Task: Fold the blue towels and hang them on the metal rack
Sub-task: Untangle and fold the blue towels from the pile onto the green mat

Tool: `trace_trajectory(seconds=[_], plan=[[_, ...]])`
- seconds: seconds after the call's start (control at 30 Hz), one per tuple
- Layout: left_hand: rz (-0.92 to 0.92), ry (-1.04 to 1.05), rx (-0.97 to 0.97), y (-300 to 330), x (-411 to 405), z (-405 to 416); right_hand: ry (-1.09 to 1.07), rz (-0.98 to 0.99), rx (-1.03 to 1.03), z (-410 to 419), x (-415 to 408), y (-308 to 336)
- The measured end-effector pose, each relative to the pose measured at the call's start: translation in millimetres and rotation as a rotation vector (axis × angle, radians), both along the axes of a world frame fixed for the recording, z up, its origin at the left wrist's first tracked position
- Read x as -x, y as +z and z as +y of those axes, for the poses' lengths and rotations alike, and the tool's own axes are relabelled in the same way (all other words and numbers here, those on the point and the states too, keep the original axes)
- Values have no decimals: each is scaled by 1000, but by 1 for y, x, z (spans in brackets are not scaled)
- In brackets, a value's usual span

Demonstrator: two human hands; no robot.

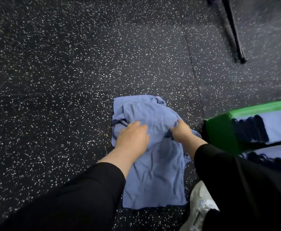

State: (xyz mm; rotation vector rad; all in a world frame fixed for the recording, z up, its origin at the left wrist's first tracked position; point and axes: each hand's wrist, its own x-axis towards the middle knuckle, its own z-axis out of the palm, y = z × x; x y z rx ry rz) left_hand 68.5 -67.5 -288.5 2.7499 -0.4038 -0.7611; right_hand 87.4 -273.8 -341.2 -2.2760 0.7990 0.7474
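The right hand [180,132] has its grip pinched on the towel's [153,164] bunched middle; the left hand [133,135] grips the cloth beside it, above the speckled floor [53,80]. Best to find two corners and shake it flat before folding.

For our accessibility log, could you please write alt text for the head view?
Both hands work a crumpled blue towel above a speckled black floor: the left hand lies on it, the right hand pinches a fold. A green bag sits at right.
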Motion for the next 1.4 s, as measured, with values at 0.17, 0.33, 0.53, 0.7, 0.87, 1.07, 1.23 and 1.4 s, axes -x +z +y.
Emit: trace_trajectory(seconds=[0.17, 0.33, 0.53, 0.7, 0.87, 1.07, 1.23, 1.4], plan=[[-5, -1, 23, -4, -3, -9, -149, -43, -22, -9, 2, -13], [2, -8, -8, -3, -3, -2, -185, -68, -64, -6, -2, -10], [-73, -37, -38, 23, 0, -5, -176, -184, 47, -7, -2, 23], [-122, -45, -34, 67, 7, 1, -228, -359, -224, 10, 4, 85], [-198, 97, 121, 145, 9, 15, -39, -515, -439, 30, 11, 194], [-362, 264, 311, 274, 19, 37, 300, -563, -661, 55, 30, 338], [-66, 206, 574, 331, 51, 49, 499, -692, -586, 64, 64, 407], [15, 300, 745, 331, 64, 63, 552, -777, -575, 62, 76, 418]])
